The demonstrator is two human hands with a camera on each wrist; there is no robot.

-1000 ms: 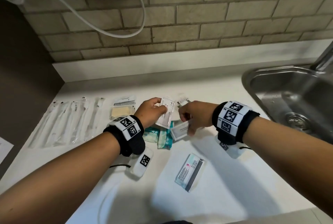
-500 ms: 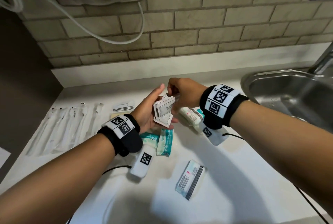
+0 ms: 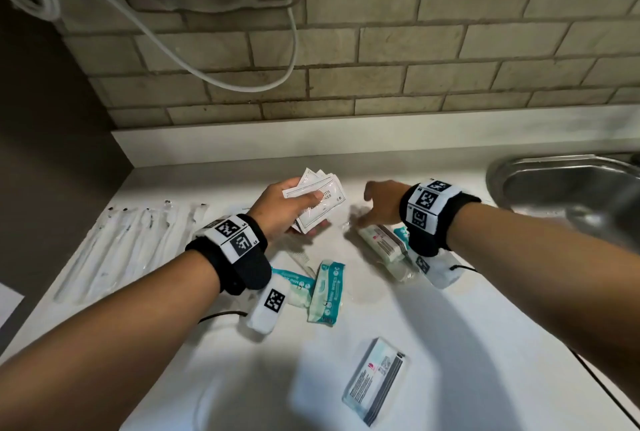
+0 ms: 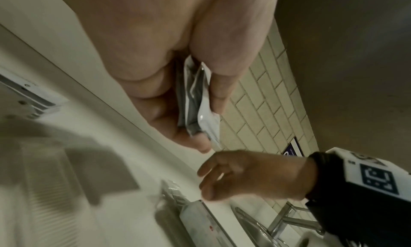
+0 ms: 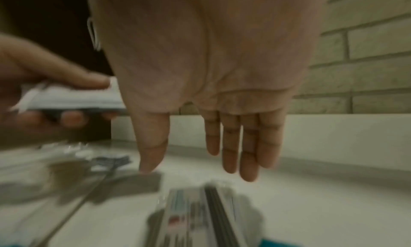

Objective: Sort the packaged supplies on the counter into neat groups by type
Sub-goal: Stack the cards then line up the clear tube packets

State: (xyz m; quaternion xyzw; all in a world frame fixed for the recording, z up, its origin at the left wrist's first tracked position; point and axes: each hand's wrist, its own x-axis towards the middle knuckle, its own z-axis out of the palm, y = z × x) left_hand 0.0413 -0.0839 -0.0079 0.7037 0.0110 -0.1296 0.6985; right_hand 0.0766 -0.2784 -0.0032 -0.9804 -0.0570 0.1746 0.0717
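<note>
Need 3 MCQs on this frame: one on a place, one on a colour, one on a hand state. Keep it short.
1. Where is the steel sink?
A. at the counter's right end
B. at its left end
C. under the hanging cloth

2. What colour is the print on the soft wipe packs in front of the left wrist?
A. red
B. teal
C. yellow

3. What is the right hand doing?
A. gripping the white sachets
B. gripping a teal pack
C. open, holding nothing

Answers:
1 A, its rim shows at the right edge.
2 B, teal bands on white.
3 C, straight empty fingers in the right wrist view; the left hand pinches the stack of white sachets.
</note>
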